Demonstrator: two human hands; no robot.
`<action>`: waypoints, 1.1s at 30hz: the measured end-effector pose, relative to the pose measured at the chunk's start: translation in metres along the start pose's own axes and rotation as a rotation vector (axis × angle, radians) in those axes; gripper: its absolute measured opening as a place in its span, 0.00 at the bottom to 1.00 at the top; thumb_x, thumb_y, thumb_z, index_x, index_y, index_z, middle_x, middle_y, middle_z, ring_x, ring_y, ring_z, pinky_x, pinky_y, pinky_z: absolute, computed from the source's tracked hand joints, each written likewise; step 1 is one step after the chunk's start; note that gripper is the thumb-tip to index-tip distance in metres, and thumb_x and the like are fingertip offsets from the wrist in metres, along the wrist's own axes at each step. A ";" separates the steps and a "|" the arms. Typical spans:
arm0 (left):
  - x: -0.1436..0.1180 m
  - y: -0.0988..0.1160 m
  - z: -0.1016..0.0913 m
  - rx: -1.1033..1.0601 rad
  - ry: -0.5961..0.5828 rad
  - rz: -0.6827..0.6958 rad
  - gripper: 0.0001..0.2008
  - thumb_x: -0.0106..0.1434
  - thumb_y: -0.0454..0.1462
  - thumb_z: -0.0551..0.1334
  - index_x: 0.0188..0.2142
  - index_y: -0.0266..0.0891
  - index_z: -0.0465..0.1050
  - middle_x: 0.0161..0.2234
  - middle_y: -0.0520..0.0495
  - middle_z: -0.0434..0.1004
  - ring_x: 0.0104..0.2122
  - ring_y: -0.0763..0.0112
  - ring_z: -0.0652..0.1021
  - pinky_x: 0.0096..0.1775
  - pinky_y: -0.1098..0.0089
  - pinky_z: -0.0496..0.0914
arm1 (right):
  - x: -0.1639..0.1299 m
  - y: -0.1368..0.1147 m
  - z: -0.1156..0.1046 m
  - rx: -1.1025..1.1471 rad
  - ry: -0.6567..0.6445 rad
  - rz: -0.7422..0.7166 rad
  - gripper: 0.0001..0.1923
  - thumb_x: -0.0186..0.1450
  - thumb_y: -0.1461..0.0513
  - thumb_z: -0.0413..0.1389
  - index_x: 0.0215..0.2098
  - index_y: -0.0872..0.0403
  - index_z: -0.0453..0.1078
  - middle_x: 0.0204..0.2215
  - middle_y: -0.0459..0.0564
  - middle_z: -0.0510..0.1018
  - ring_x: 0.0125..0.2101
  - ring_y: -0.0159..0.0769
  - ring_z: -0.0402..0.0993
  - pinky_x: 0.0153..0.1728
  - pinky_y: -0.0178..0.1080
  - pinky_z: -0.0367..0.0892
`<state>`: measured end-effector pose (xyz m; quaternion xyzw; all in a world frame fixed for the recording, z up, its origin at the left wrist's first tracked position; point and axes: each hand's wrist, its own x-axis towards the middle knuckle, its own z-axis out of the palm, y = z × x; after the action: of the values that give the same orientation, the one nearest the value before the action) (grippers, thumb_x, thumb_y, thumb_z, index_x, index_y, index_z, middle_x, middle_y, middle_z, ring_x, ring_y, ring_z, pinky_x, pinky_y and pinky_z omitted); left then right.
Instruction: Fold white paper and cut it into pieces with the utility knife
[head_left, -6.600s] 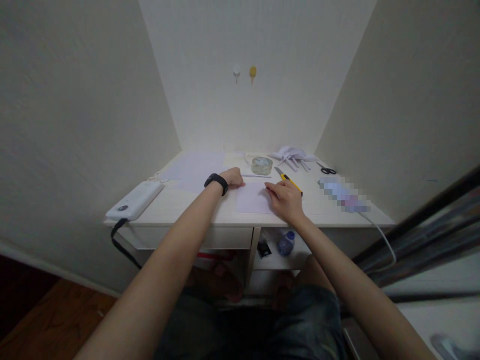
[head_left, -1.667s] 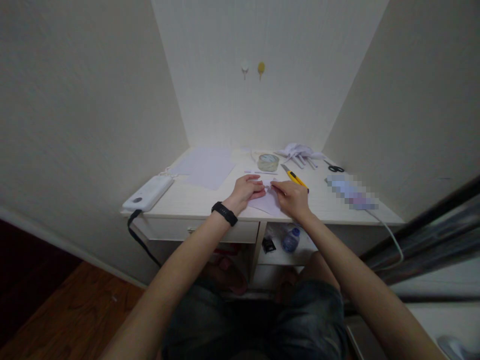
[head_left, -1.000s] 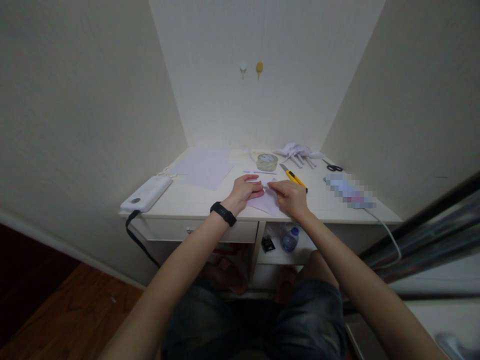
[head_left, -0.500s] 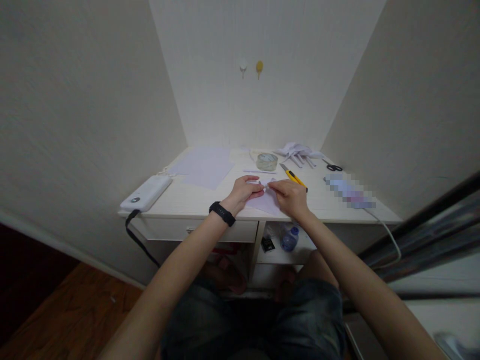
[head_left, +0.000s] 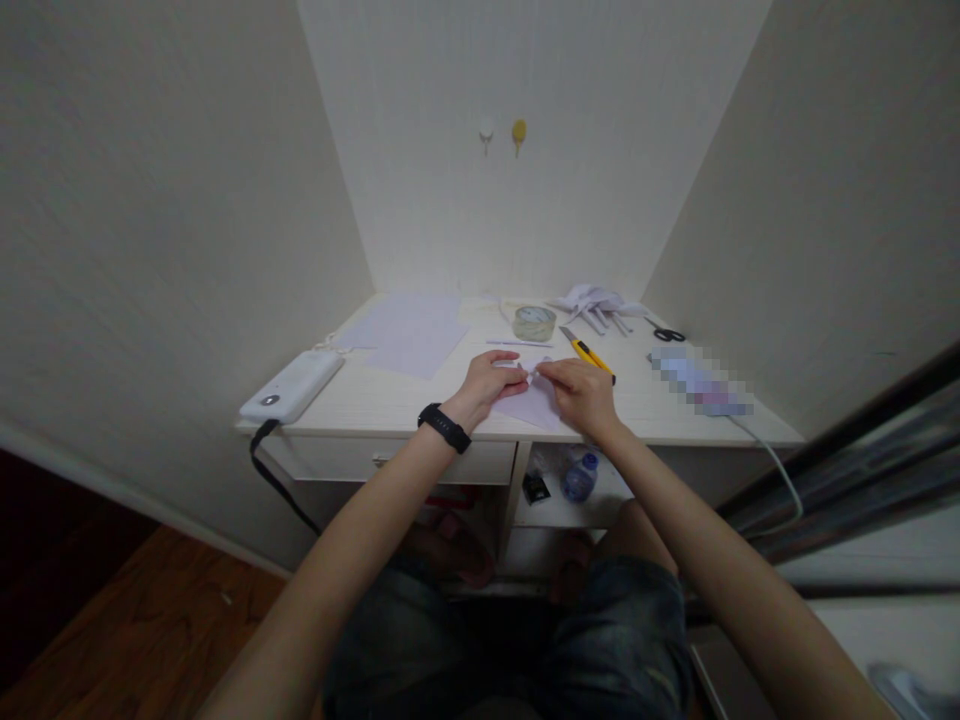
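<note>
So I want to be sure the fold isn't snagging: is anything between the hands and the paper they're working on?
Nothing visible: left hand and right hand both touch the small paper directly; the yellow knife lies apart behind it.

A small white paper sheet [head_left: 529, 404] lies flat on the desk, its far edge lifted and pinched between both hands' fingertips [head_left: 534, 372].

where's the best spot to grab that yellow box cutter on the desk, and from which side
Probably the yellow handle of the box cutter, about mid-length. It lies flat and slanted, its bare blade tip pointing to the back left toward the tape roll, so come from above or from the near right end, fingers across the narrow body, away from the blade. The right hand lies closest.
</note>
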<state>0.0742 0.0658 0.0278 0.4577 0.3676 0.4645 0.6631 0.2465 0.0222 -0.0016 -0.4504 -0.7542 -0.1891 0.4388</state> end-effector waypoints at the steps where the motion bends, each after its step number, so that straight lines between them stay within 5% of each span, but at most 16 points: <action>1: 0.000 0.000 0.000 0.000 0.000 0.001 0.18 0.54 0.18 0.66 0.42 0.30 0.71 0.27 0.46 0.77 0.28 0.72 0.79 0.44 0.60 0.78 | 0.000 0.000 0.000 0.002 -0.003 0.000 0.20 0.59 0.72 0.52 0.40 0.50 0.81 0.37 0.49 0.86 0.39 0.42 0.82 0.46 0.44 0.76; 33: 0.000 -0.002 0.000 0.008 -0.010 0.020 0.16 0.56 0.18 0.65 0.42 0.30 0.71 0.27 0.46 0.78 0.26 0.72 0.80 0.42 0.63 0.79 | 0.001 -0.003 0.000 0.033 0.045 0.029 0.17 0.59 0.71 0.53 0.37 0.51 0.82 0.34 0.50 0.86 0.35 0.41 0.82 0.40 0.42 0.75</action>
<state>0.0749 0.0658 0.0264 0.4663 0.3615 0.4671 0.6585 0.2442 0.0210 -0.0007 -0.4495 -0.7406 -0.1803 0.4658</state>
